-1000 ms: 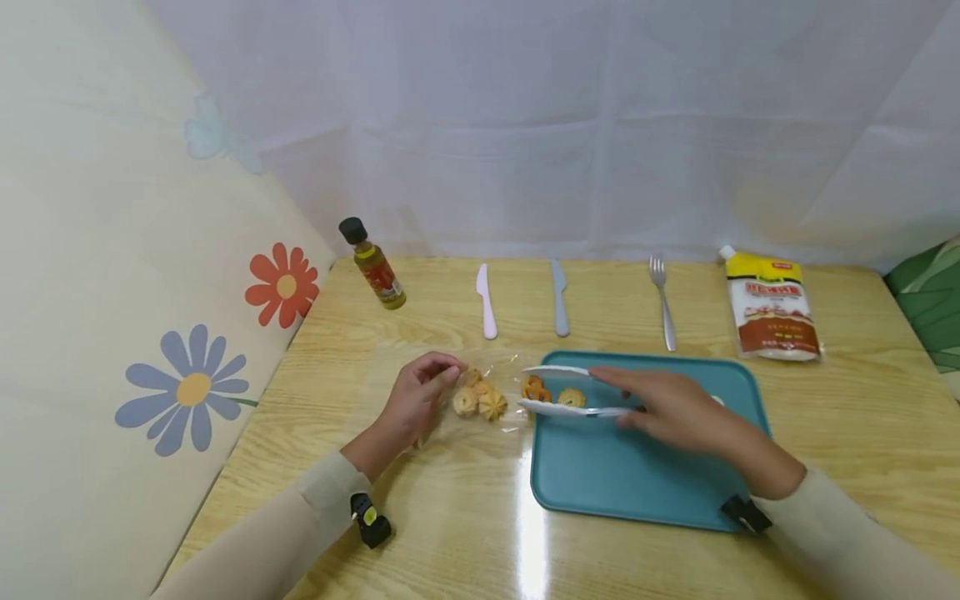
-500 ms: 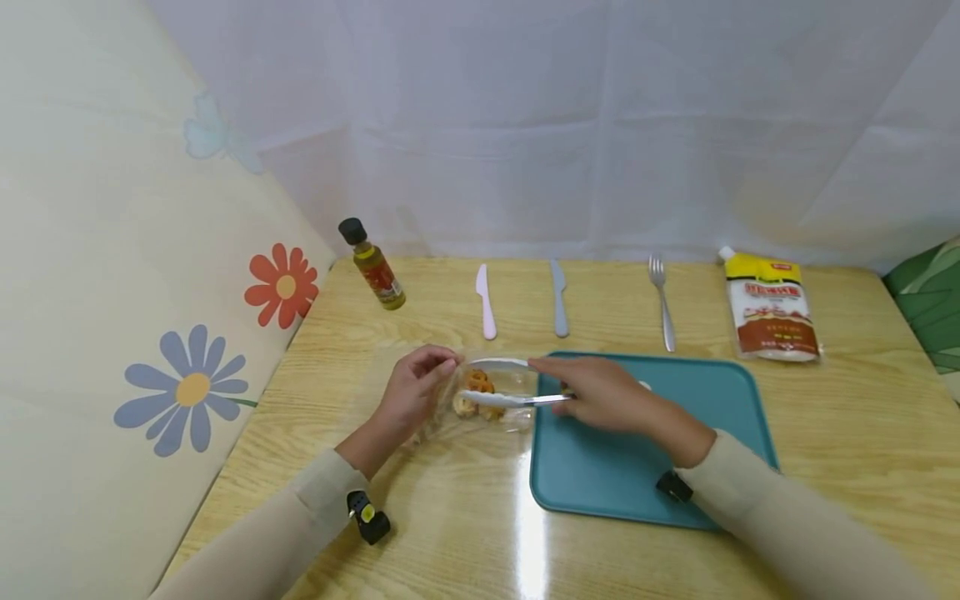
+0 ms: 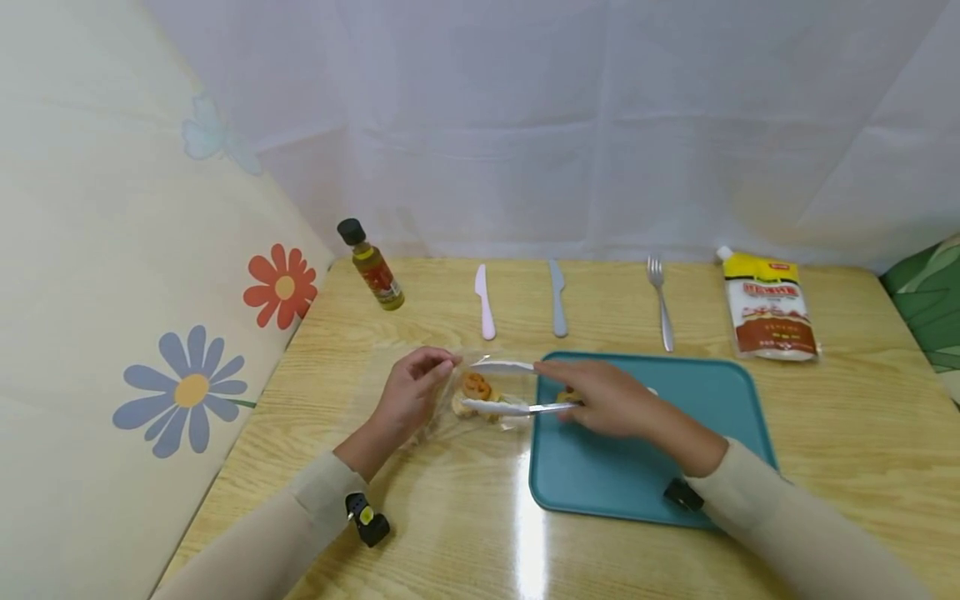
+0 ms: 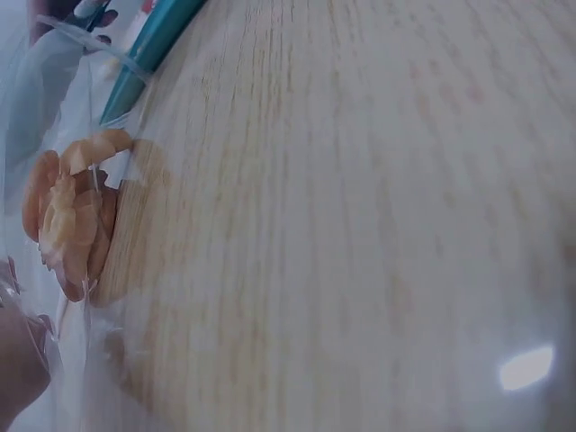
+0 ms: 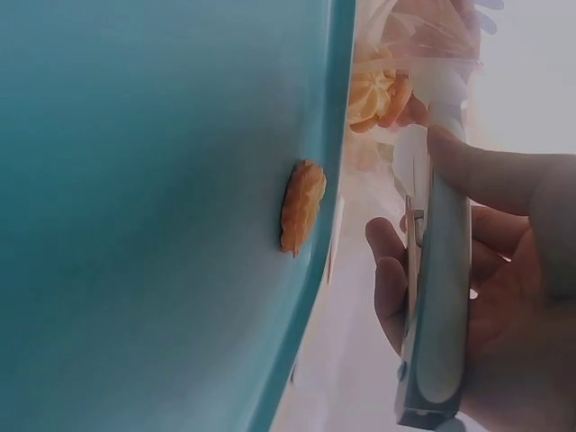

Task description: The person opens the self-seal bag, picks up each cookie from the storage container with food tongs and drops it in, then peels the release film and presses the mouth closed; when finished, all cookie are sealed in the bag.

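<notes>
My left hand [image 3: 411, 390] pinches the edge of a clear plastic bag [image 3: 442, 427] that lies left of the tray. Several cookies [image 4: 76, 211] are piled inside it, a darker orange-brown cookie [image 3: 476, 385] on top. With my right hand [image 3: 611, 398] I grip a pair of tongs [image 3: 497, 408], thumb on one arm and fingers on the other. Their white tips reach over the bag and stand apart on either side of the brown cookie. One ridged cookie [image 5: 303, 207] lies on the teal tray [image 3: 637, 479] by its left rim, mostly hidden under my right hand in the head view.
Along the back of the wooden table stand or lie an oil bottle [image 3: 378, 275], a pink knife [image 3: 485, 304], a grey knife [image 3: 558, 300], a fork [image 3: 662, 304] and a spouted pouch [image 3: 772, 308]. A white cloth [image 3: 480, 150] hangs behind them.
My right hand and the tongs have moved left from the tray to the bag, bringing the brown cookie onto the pile. The tong tips have since spread wider. My left hand has hardly moved.
</notes>
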A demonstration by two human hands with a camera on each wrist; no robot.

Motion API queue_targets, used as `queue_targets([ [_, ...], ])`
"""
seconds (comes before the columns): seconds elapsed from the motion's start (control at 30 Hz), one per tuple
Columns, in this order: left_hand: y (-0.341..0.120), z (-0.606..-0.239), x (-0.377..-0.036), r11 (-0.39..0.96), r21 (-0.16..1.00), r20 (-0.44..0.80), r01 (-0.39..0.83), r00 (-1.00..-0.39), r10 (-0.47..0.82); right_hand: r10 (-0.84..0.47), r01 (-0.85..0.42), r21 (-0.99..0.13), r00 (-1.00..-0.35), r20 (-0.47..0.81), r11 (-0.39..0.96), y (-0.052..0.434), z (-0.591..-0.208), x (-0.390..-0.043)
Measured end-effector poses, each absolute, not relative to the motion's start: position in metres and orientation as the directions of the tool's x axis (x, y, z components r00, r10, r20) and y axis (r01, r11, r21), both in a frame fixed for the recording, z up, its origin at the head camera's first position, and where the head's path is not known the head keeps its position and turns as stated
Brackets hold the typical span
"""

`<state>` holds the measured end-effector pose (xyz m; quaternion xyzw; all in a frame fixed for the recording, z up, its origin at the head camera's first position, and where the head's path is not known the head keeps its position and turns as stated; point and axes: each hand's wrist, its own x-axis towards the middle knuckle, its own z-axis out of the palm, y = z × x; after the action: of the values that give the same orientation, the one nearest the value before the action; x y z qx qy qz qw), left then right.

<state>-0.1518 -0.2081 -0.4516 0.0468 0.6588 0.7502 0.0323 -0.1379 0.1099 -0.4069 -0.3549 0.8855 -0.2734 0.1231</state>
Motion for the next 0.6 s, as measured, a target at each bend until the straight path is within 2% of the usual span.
queue_targets([
  [0.2, -0.208, -0.453, -0.151, -0.163, 0.987, 0.034, 0.014, -0.992, 0.122, -0.675, -0.551, -0.572, -0.738, -0.006, 0.608, 0.132, -0.408, -0.128],
  [0.43, -0.208, -0.454, -0.15, -0.14, 0.99, 0.015, 0.0, -0.994, 0.105, -0.608, -0.484, -0.578, -0.793, -0.026, 0.657, 0.164, -0.415, -0.117],
  [0.6, -0.207, -0.454, -0.15, -0.146, 0.989, 0.007, -0.008, -0.995, 0.1, -0.586, -0.469, -0.572, -0.81, -0.025, 0.673, 0.185, -0.417, -0.111],
])
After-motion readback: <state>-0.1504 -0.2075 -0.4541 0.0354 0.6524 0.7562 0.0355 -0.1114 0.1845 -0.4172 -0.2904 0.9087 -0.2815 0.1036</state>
